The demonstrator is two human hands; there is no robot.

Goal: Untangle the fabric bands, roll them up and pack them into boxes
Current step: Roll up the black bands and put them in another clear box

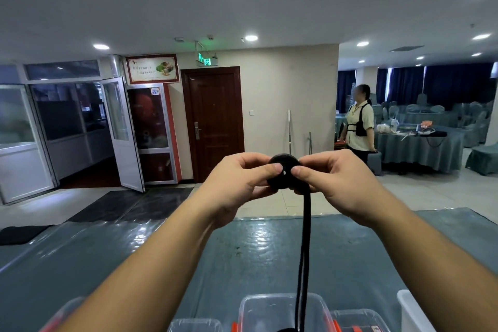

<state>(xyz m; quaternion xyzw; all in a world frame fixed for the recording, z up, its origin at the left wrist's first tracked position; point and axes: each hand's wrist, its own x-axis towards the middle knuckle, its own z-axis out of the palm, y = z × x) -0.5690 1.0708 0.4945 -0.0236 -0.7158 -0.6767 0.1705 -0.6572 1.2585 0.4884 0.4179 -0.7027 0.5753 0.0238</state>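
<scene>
Before me: grey-green surface (269, 264) under glossy clear cover. At my near edge, clear plastic boxes (280, 310) with orange clips stand in row. White container (412, 310) at right.

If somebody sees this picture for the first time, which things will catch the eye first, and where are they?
At the centre, the left hand and right hand pinch a black rolled fabric band held up in the air. Its loose tail hangs straight down toward the clear plastic boxes at the bottom edge, over a grey-green table cover. Behind, a dark brown door stands closed in the middle.
</scene>
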